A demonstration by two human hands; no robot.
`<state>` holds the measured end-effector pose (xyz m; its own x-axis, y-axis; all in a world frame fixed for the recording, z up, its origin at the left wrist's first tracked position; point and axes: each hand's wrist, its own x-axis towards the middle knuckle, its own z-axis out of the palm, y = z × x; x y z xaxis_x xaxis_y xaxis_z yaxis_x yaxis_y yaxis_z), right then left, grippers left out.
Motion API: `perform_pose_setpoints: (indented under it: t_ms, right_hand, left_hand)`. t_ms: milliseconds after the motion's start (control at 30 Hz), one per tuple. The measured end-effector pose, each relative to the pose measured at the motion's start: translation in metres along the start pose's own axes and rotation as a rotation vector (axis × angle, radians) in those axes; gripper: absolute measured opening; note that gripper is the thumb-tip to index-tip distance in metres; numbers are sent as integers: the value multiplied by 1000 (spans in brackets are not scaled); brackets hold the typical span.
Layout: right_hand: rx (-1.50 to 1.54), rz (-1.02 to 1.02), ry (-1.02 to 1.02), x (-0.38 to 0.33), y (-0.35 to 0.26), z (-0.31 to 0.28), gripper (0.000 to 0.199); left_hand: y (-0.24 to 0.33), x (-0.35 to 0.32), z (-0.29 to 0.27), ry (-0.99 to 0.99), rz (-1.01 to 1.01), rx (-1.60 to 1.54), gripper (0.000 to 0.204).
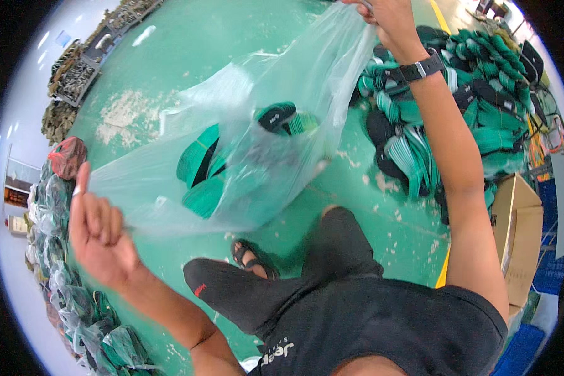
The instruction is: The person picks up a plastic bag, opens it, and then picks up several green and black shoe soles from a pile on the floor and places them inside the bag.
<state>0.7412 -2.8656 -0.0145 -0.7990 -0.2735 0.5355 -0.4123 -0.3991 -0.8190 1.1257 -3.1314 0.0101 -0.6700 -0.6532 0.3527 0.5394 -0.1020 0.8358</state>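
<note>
A large clear plastic bag (232,94) is stretched wide between my two hands above the floor. At the left, my left hand (103,235) is closed on one edge of it, the index finger pointing up. My right hand (387,22), raised far out at the upper right, grips the opposite edge. Through the film show bundles of flat, sole-shaped green and black pieces, one green bundle (200,156) and a black-topped bundle (277,117). Whether they lie inside the bag or under it, I cannot tell.
A big pile of similar green and black bundles (476,113) lies on the right. Near it stands an open cardboard box (517,232). Filled clear bags (69,282) line the left wall, with a red bag (67,156) among them. Pale debris (128,119) is scattered on the green floor.
</note>
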Motion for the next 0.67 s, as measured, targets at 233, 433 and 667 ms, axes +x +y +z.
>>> perform_pose_setpoints:
  t_ms: [233,433,667]
  right_hand:
    - [-1103,-521,-96,-125,30,2,28]
    - [-775,331,-1074,-324,124,119,41]
    - [-755,565,-1276,-401,204,24,49]
  left_hand:
    - [-48,-55,33,-51,-79,-27,48]
    - [-59,-80,47,-112,-54,-44,51]
    - [-60,-108,15,-225,-31,-58,58]
